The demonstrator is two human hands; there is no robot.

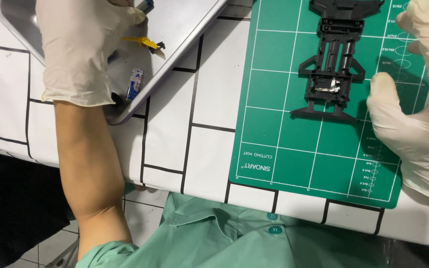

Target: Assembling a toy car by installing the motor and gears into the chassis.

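The grip of the left hand (pixel 83 47) cannot be made out: the gloved hand reaches down into a grey metal tray (pixel 184 37), its fingers hidden from here. Just beside it in the tray lie a small yellow part (pixel 144 42) and a little blue-and-white battery (pixel 134 84). The right hand (pixel 418 104), gloved too, rests open on the green cutting mat (pixel 274 124), thumb and fingers spread apart, clamped on nothing. Its thumb sits just right of a black plastic toy car frame (pixel 332 64) lying flat on the mat. Mat and tray sit on a table (pixel 214 129) covered in white cloth with black lines.
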